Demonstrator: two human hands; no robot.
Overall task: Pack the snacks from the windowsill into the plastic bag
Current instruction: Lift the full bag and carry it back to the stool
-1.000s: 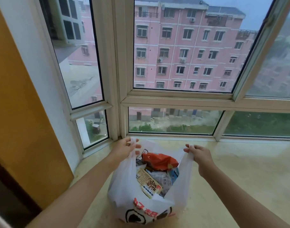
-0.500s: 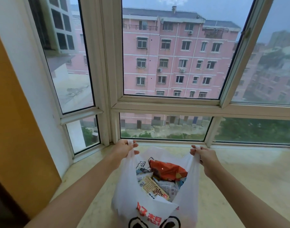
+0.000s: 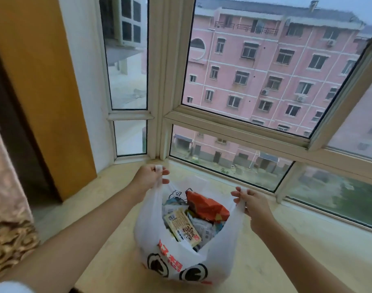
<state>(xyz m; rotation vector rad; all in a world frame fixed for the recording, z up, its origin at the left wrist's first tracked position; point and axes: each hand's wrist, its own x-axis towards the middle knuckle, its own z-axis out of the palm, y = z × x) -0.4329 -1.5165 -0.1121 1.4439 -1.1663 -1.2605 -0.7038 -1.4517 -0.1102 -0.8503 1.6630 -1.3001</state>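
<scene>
Plastic bag [image 3: 157, 233] on windowsill [image 3: 307, 250] holds snacks [image 3: 206, 206], both handles pinched.

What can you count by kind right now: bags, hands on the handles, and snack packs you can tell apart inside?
Plastic bag: 1
Hands gripping its handles: 2, left hand and right hand
Snack packs told apart: 2, orange pack and yellow pack; other wrappers beneath are too jumbled to count
Total: 5

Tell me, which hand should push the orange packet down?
Probably right: the right hand pinches its handle beside the orange crinkly snack packet in the white plastic bag. The left hand is farther away.
</scene>
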